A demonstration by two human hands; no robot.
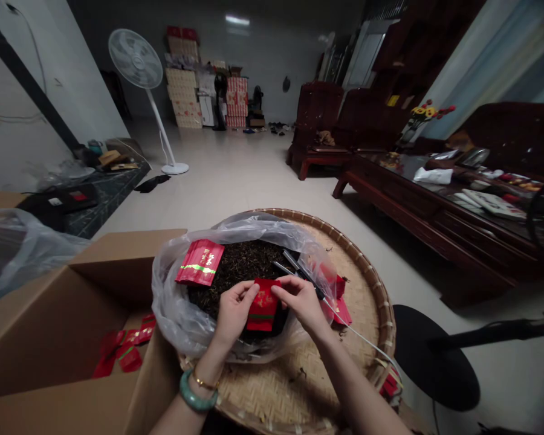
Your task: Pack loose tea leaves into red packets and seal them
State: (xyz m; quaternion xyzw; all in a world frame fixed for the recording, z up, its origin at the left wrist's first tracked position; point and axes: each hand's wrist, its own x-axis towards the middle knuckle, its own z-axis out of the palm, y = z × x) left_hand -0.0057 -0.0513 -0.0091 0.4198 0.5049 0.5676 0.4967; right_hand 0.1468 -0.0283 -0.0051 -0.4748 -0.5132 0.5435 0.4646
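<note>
My left hand (233, 314) and my right hand (300, 300) both pinch the top edge of a small red packet (263, 308), held upright over a clear plastic bag (176, 302) full of dark loose tea leaves (245, 263). The bag sits on a round woven bamboo tray (358, 284). A stack of red packets (200, 262) lies on the tea at the left. A dark slim tool (294, 269) rests on the bag just beyond my right hand, with a white cable (367, 344) running off it. More red packets (342, 311) lie to the right of the bag.
An open cardboard box (63, 320) at the left holds several red packets (127, 350). A standing fan (138, 63) is at the back left, stacked cartons (185, 96) behind. Dark wooden furniture (435, 205) fills the right. A black fan base (435, 362) sits by the tray.
</note>
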